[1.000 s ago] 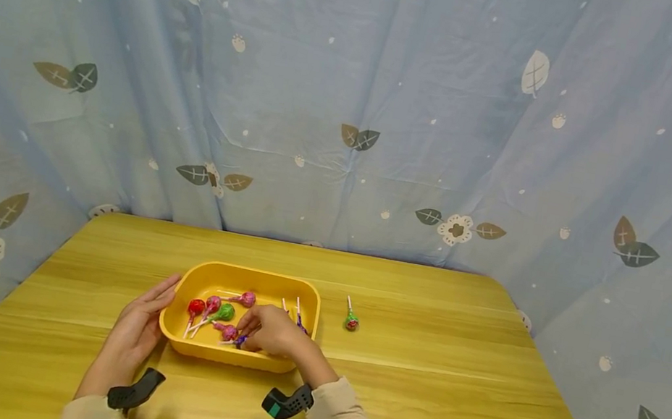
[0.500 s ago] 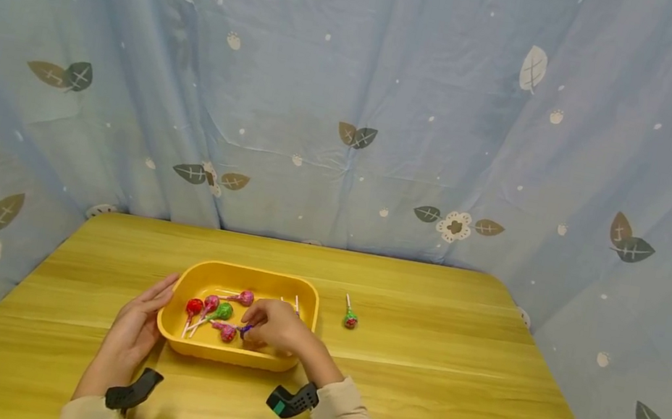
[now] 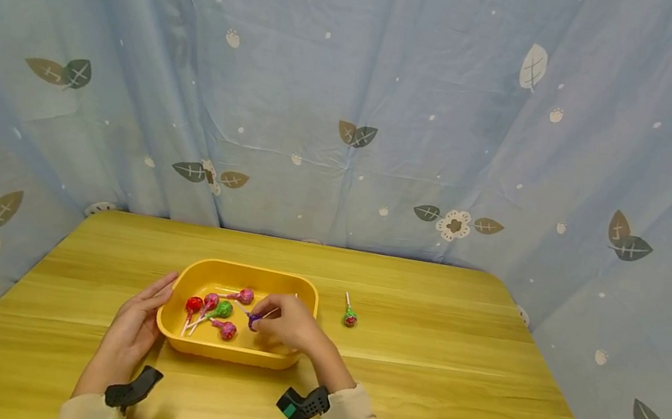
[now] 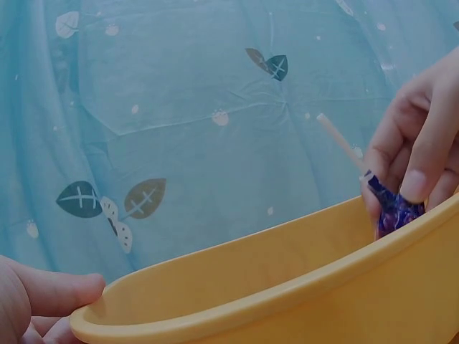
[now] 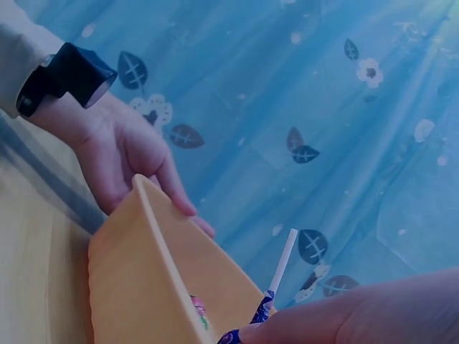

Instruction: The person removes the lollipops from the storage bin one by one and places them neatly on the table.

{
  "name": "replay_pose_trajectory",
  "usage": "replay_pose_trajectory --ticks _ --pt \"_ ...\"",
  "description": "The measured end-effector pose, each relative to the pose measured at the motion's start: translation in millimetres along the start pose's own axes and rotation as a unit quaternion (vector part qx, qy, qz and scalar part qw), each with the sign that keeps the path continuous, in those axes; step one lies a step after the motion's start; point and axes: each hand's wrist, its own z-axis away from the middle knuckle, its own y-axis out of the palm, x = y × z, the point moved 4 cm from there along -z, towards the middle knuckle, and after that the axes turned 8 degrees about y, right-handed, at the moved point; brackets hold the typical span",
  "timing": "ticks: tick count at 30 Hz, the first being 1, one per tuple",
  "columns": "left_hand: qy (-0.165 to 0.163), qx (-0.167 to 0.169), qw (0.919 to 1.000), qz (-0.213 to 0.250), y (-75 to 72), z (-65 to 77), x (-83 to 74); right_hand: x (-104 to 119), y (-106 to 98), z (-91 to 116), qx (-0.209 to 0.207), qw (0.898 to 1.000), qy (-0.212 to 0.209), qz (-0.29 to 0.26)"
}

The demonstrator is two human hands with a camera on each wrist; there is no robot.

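A yellow box (image 3: pixel 221 352) holds several wrapped lollipops: a red lollipop (image 3: pixel 193 304), a green lollipop (image 3: pixel 224 310) and pink ones, among them a pink lollipop (image 3: pixel 227 331) near the front wall. Over the right part of the box, my right hand (image 3: pixel 286 322) pinches a purple lollipop (image 4: pixel 394 209) by its wrapped head. Its white stick points up and to the left. My left hand (image 3: pixel 134 324) lies against the box's left end, fingers extended along the outside with the fingertips at the rim (image 4: pixel 107 331). My right hand partly hides the box's right end.
To the right of the box, a lollipop in green and red wrapping (image 3: pixel 350 319) lies on the wooden table (image 3: pixel 446 388). A patterned blue curtain (image 3: pixel 290 85) hangs behind the table's back edge.
My right hand has lifted the purple lollipop up from the box floor and moved slightly to the right. My left hand stays at the box's left end.
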Motion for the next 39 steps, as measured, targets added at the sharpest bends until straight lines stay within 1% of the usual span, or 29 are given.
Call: replay_pose_trajectory --ticks 6,12,19,28,31,36,39 --pt "-0.006 -0.009 0.9999 0.006 -0.3 -1.2 -0.1 0.0 -8.5 6.3 -0.014 1.0 -0.001 -0.009" --pt "-0.015 -0.014 0.9998 0.003 -0.1 -1.5 -0.8 -2.0 -15.9 9.2 -0.02 0.999 0.003 -0.034" --pt "-0.006 -0.005 0.9999 0.015 -0.7 -1.4 -0.7 -6.9 -22.9 15.3 -0.026 0.998 0.015 -0.06" --pt "-0.007 -0.007 0.9999 0.004 -0.9 -1.8 -1.1 -13.8 -29.4 16.7 -0.031 0.996 0.017 -0.084" --pt "-0.005 -0.007 1.0 0.004 -1.0 -1.7 -0.9 -13.6 -34.8 18.8 -0.037 0.996 0.014 -0.083" --pt "0.001 -0.006 1.0 0.005 -0.5 -1.5 -1.2 -13.2 -45.7 22.7 -0.057 0.996 0.007 -0.063" --pt "0.002 -0.003 1.0 0.002 0.0 -1.0 -1.7 -14.3 -50.0 23.7 -0.065 0.996 0.01 -0.066"
